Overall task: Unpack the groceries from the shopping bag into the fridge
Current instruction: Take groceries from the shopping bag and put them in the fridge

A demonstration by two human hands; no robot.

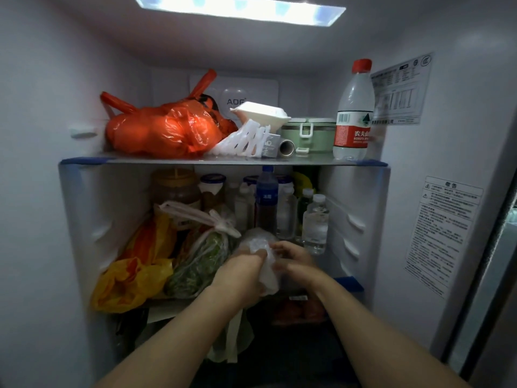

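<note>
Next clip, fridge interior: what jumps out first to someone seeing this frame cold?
The bulging orange plastic bag on the left of the top shelf catches the eye first, with the red-capped water bottle standing at that shelf's right end. Below, at the front of the crowded second shelf, the left hand and right hand both grip a crumpled clear plastic bag.

Ceiling lamp (239,8) blown out; lower shelves dim; edges bowed, soft.

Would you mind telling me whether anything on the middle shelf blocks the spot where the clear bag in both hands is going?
Partly. Both hands, left hand and right hand, grip the clear bag at the shelf's front. Bottles stand right behind it, and a bag of greens lies beside it on the left, so only the front gap looks free.
</note>
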